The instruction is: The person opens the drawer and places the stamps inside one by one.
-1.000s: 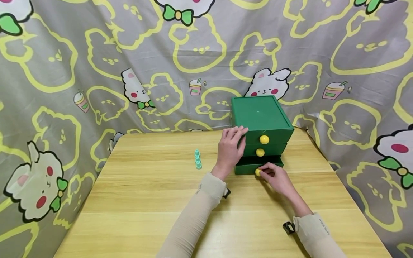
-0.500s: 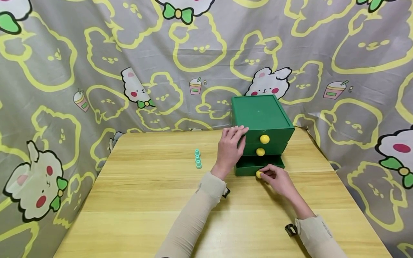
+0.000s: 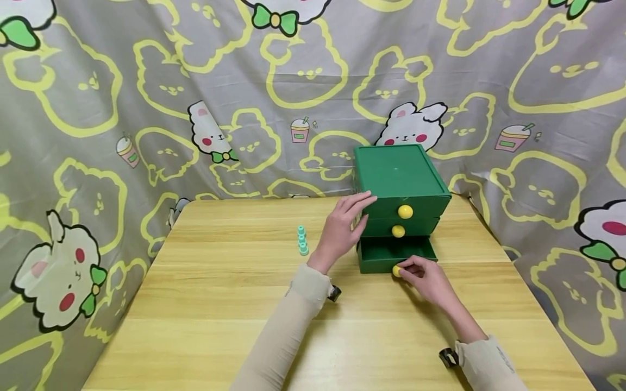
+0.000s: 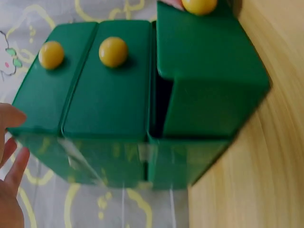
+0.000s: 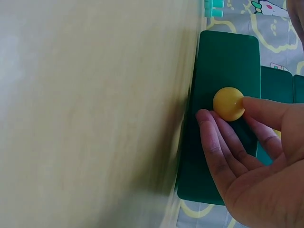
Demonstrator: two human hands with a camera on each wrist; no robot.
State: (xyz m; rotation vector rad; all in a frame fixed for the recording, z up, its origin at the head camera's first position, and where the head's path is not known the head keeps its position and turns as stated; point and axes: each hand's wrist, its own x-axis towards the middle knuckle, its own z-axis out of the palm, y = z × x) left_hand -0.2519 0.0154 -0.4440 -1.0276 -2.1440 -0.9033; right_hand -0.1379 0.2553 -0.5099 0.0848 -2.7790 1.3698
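Head view: a person's right hand point(image 3: 432, 281) pinches the yellow ball knob point(image 5: 229, 102) of the bottom drawer point(image 3: 375, 266), which stands partly out from the near face of a green three-drawer cabinet point(image 3: 397, 169) on the right of the wooden table point(image 3: 215, 304). The drawer looks like stiff plastic — probably light, its smooth round knob slightly slippery yet the natural hold. The left hand point(image 3: 340, 232), fingers extended, has its tips at the cabinet's top left near corner — both forearms slant in from the near side.
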